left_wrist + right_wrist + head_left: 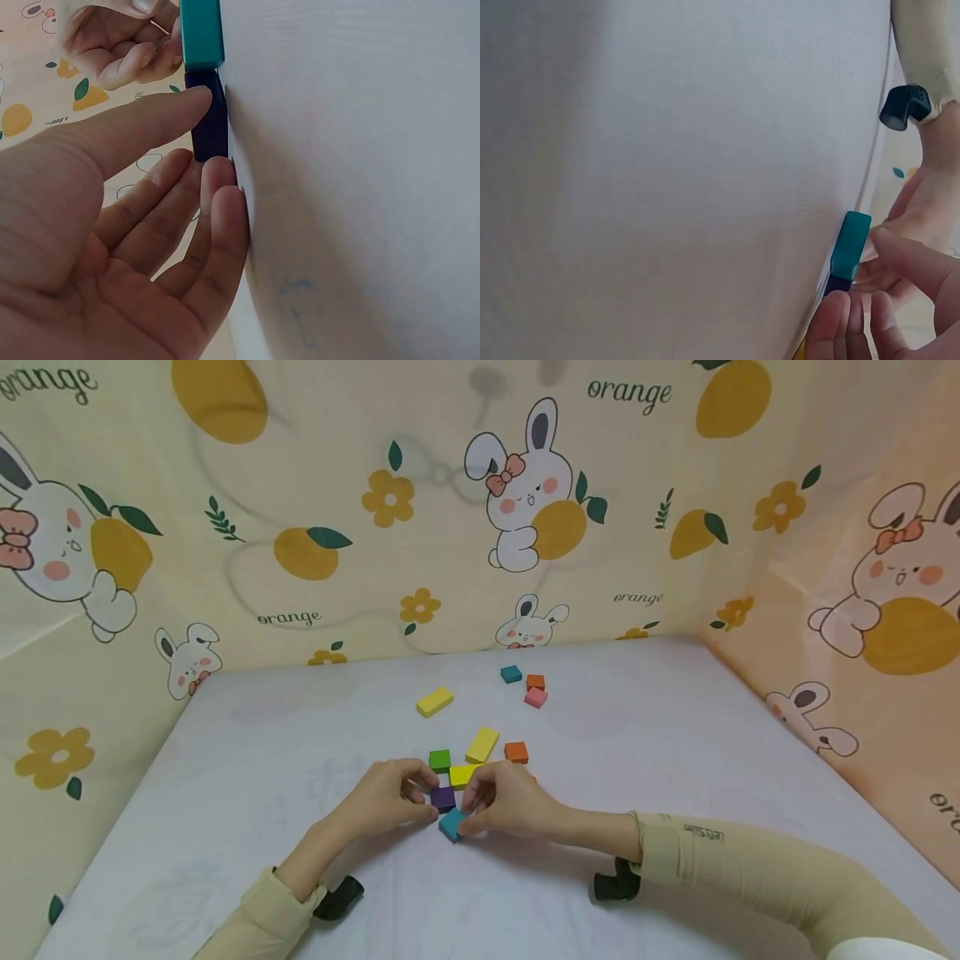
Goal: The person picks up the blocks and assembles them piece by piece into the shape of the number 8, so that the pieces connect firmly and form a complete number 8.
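Observation:
My left hand (pixel 386 797) holds a purple block (pixel 442 798) by its left side. In the left wrist view, the thumb lies on this purple block (pixel 210 127) and the fingertips are at its near end. My right hand (pixel 517 802) pinches a teal block (pixel 451 825), which sits at an angle just in front of the purple one. The teal block (pixel 851 241) meets the purple block end to end in the right wrist view. Right behind them are a green block (pixel 439 761) and a yellow block (pixel 462 776), the latter partly hidden by the right hand.
Another yellow block (pixel 482 745) and an orange block (pixel 516 752) lie just beyond the hands. Farther back are a yellow block (pixel 435 702), a teal block (pixel 511 674), an orange block (pixel 535 682) and a pink block (pixel 536 697). Patterned cloth walls (pixel 420 552) border the white table (pixel 247 793).

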Demonstrator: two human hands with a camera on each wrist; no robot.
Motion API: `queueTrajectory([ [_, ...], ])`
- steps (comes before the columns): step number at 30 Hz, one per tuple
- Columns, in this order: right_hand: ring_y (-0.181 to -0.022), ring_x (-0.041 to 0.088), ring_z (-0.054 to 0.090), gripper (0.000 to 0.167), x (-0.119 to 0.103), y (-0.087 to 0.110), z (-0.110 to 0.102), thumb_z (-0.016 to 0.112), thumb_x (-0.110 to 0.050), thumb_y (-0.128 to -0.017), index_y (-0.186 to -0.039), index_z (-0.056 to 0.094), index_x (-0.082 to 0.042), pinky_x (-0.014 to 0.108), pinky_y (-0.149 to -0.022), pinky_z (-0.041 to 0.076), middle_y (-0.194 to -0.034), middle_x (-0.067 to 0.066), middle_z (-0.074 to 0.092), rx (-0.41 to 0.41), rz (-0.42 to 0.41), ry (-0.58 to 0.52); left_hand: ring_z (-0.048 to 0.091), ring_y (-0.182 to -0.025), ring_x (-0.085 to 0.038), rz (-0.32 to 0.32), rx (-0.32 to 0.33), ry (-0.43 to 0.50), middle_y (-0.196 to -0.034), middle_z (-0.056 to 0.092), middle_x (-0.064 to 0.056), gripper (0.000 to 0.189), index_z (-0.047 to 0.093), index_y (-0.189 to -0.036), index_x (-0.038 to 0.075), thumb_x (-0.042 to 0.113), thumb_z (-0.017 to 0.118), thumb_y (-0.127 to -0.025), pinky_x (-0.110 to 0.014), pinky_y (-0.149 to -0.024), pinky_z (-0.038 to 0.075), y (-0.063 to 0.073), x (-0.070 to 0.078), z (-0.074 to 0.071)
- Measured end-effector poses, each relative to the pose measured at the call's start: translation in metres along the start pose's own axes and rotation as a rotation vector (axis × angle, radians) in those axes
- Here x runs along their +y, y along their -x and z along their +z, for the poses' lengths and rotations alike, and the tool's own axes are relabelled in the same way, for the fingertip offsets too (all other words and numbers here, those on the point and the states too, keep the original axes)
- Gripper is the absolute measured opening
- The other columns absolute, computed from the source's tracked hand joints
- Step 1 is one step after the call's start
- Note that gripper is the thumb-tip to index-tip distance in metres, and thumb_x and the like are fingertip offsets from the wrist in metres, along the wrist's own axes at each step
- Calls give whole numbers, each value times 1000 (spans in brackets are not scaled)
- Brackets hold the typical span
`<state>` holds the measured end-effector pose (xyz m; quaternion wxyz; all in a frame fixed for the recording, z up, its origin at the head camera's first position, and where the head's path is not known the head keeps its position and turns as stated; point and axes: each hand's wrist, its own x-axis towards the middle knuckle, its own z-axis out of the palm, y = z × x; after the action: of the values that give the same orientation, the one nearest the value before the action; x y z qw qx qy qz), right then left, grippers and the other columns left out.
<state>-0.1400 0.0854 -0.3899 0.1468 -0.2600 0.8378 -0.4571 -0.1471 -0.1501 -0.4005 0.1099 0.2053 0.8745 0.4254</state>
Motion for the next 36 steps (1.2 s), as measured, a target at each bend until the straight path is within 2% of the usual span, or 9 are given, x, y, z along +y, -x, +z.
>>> queueTrajectory([
  [14,-73,19,61,24,2,1,-9,87,-15,-77,-89,68,-8,26,-66,52,-82,1,65,41,24,-24,61,-82,-14,-26,3,9,-99,66,2,32,68,-105,10,15,84,-79,-32,-74,53,0,-1,1],
  [20,-74,20,60,22,4,-7,-24,86,-19,-78,-89,69,-10,28,-68,52,-82,-1,66,106,28,-17,61,-81,-14,-27,1,-6,-97,66,3,31,68,-104,11,15,84,-79,-32,-73,52,0,0,1],
  [23,-75,21,59,21,10,-20,-44,84,-20,-80,-90,70,-10,29,-69,52,-84,-1,65,131,-27,30,60,-81,-15,-41,4,-16,-96,66,3,30,67,-104,13,15,84,-80,-32,-73,52,0,1,1],
  [27,-80,22,60,24,29,-43,-91,82,-19,-82,-98,71,-5,31,-73,53,-89,0,67,166,-81,120,59,-82,-16,-52,10,-24,-95,65,3,30,67,-105,14,14,83,-80,-32,-74,52,0,3,1],
  [29,-83,23,61,25,43,-53,-118,82,-18,-83,-101,71,-4,32,-74,52,-91,3,69,207,-56,115,59,-82,-16,-50,13,-29,-95,65,3,30,67,-105,14,14,84,-80,-31,-74,52,0,4,1],
  [32,-89,25,62,30,65,-65,-154,80,-17,-84,-109,71,-3,33,-79,51,-101,9,70,252,37,67,59,-81,-15,-52,17,-35,-95,65,4,30,67,-104,14,15,84,-79,-31,-74,52,0,4,2],
  [36,-100,29,61,38,93,-74,-185,78,-13,-86,-119,66,1,38,-89,48,-115,16,67,236,94,48,60,-81,-15,-60,24,-39,-95,65,5,30,68,-103,15,15,85,-78,-30,-73,52,1,4,3],
])
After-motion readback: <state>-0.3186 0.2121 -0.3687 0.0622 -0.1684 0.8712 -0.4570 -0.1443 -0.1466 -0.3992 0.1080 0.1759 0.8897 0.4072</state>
